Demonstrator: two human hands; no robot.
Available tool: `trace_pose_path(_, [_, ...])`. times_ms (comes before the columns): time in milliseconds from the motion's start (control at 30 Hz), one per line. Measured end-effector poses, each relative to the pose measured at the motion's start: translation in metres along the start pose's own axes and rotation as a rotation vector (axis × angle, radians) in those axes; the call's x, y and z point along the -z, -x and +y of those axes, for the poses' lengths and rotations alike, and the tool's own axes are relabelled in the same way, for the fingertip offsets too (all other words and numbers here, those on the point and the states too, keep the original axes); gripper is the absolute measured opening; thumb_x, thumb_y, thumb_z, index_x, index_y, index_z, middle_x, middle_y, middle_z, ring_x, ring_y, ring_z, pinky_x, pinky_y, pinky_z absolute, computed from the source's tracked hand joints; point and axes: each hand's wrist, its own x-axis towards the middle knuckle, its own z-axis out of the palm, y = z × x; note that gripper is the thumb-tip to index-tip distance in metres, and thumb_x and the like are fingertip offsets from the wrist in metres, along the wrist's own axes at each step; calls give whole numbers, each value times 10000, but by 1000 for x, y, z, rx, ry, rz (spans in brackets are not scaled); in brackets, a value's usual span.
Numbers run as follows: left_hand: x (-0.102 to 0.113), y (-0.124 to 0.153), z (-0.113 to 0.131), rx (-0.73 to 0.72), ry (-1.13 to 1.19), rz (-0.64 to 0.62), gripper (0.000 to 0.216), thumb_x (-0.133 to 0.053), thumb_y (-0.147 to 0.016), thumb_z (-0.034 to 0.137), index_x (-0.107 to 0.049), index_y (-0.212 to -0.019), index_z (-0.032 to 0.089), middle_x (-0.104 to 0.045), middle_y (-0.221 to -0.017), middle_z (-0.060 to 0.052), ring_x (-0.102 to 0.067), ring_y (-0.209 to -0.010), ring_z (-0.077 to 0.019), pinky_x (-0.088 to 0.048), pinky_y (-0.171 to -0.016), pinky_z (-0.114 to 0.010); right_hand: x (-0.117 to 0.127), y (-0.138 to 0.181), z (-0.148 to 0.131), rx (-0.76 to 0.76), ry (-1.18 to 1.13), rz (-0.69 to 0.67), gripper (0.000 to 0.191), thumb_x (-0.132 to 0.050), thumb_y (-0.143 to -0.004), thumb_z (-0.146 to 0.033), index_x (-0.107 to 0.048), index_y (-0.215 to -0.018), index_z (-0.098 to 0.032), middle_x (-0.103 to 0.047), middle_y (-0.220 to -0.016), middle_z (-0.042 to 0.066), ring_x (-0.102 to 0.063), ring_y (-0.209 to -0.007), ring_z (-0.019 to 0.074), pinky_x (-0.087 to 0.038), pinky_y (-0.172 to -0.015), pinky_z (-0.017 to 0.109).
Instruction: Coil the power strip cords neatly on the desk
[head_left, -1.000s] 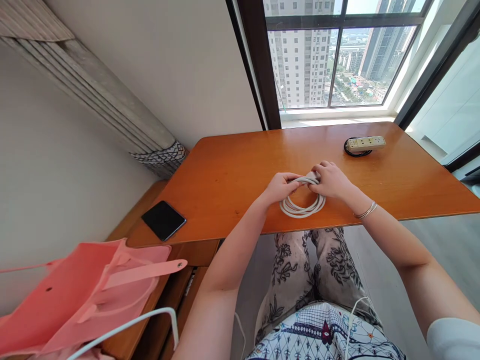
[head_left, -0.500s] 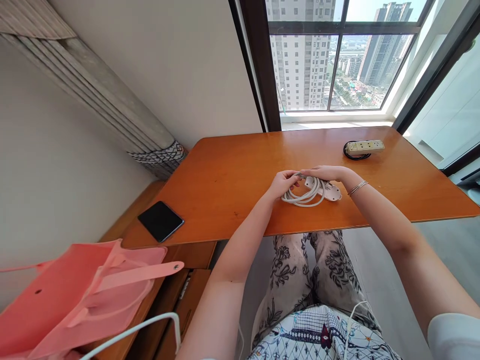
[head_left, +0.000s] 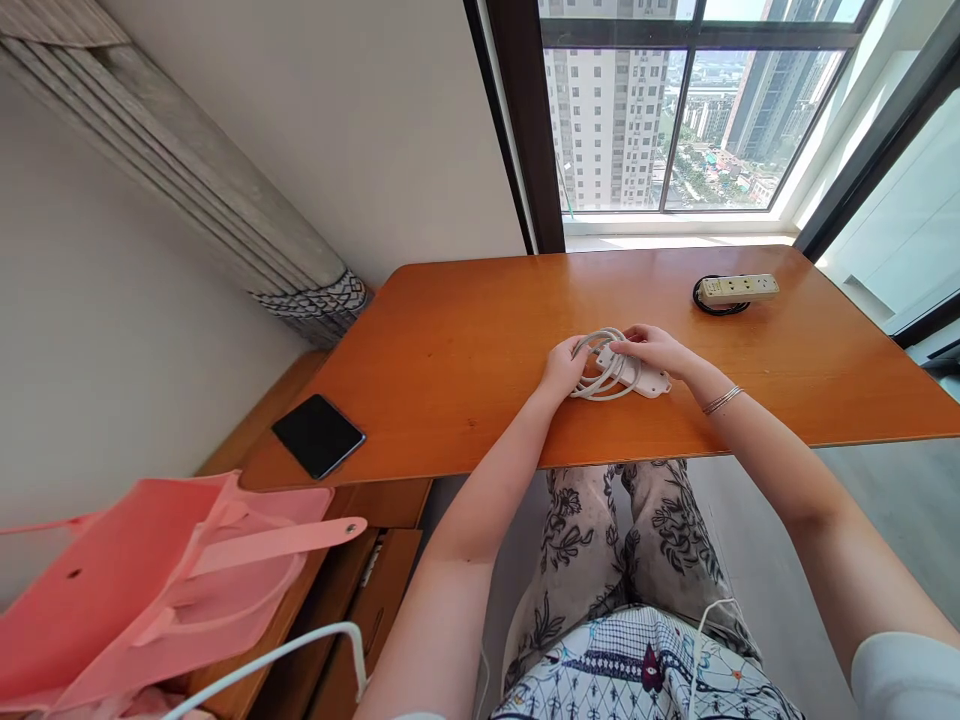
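Observation:
A white power strip lies on the wooden table with its white cable wound in loose loops over one end. My left hand is closed on the left side of the loops, fingers partly hidden behind them. From the right, my right hand reaches over the strip, its thumb and fingers pinched on the cable at the top of the coil. The fingertips there are small and partly covered by the loops.
A beige power strip with a black cord sits at the table's back right. Toward the left edge lies a black tablet. Pink bag stands at the lower left, near a white curved tube. A window is behind.
My right hand has gone from lying flat over the coil to pinching the cable. The loops have been lifted and spread slightly upright, with my left hand still on them.

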Motion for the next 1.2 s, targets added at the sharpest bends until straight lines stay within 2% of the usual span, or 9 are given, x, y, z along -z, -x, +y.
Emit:
trace_pose_path(200, [-2, 2, 0, -164, -195, -15, 357, -507, -916, 160, -744, -1183, 174, -771, -1197, -91, -689, -1154, -255, -502, -1036, -369, -4, -10, 14, 131, -14, 127, 366, -733, -650, -297, -673, -991, -180, -589, -818, -16, -535, -725, 132, -451, -663, 262])
trace_pose_path(333, [-2, 2, -1, -182, -271, -34, 343, -510, -935, 208, -739, -1189, 172, -766, -1200, -103, -684, -1152, -266, -499, -1030, -381, -4, -19, 27, 292, 3, 157, 330, -663, -602, -251, -660, -925, -179, -556, -850, -9, -531, -786, 151, -467, -755, 299])
trace_pose_path(500, [1, 1, -4, -151, -252, -71, 233, -614, -904, 329, -759, -1014, 185, -786, -999, -75, -704, -949, -251, -534, -893, -352, -2, -29, 33, 445, 87, 105, 260, -611, -614, -243, -627, -869, -191, -578, -949, 30, -557, -901, 187, -479, -851, 332])
trace_pose_path(600, [0, 0, -7, -109, -218, -34, 193, -647, -883, 329, -754, -969, 193, -777, -934, -59, -694, -889, -240, -526, -847, -336, 0, -28, 30, 376, 190, 114, 302, -631, -674, -256, -647, -967, -183, -620, -1060, 70, -588, -1012, 215, -478, -937, 352])
trace_pose_path(667, [-2, 0, -9, -85, -207, 22, 183, -637, -893, 323, -748, -969, 198, -772, -927, -58, -687, -882, -239, -517, -843, -337, 1, -24, 28, 246, 289, 189, 372, -690, -715, -321, -653, -1054, -172, -647, -1131, 103, -601, -1067, 233, -470, -976, 369])
trace_pose_path(767, [-4, 0, -10, -83, -204, 74, 195, -608, -924, 336, -745, -954, 201, -770, -943, -70, -677, -905, -242, -506, -854, -338, 4, -15, 25, 30, 397, 277, 474, -738, -756, -516, -663, -1066, -167, -702, -1076, 112, -638, -985, 239, -485, -909, 372])
trace_pose_path(833, [-5, 1, -11, -105, -211, 71, 222, -586, -943, 348, -748, -949, 197, -769, -966, -86, -673, -932, -251, -501, -869, -345, 4, -10, 22, -27, 435, 296, 457, -720, -776, -585, -683, -972, -174, -733, -987, 100, -652, -909, 233, -482, -846, 356])
trace_pose_path(967, [-6, 1, -11, -130, -224, 56, 254, -544, -970, 333, -754, -990, 191, -768, -1034, -106, -667, -1003, -271, -495, -912, -364, 1, -6, 19, 36, 486, 296, 345, -693, -832, -533, -712, -858, -190, -760, -918, 83, -665, -865, 220, -461, -813, 329])
trace_pose_path(1200, [-8, 2, -11, -127, -223, 87, 223, -548, -964, 287, -744, -1025, 199, -751, -1051, -116, -657, -1009, -279, -490, -928, -384, 1, -6, 22, 125, 528, 240, 325, -632, -912, -458, -773, -977, -172, -786, -974, 95, -683, -888, 212, -457, -828, 315])
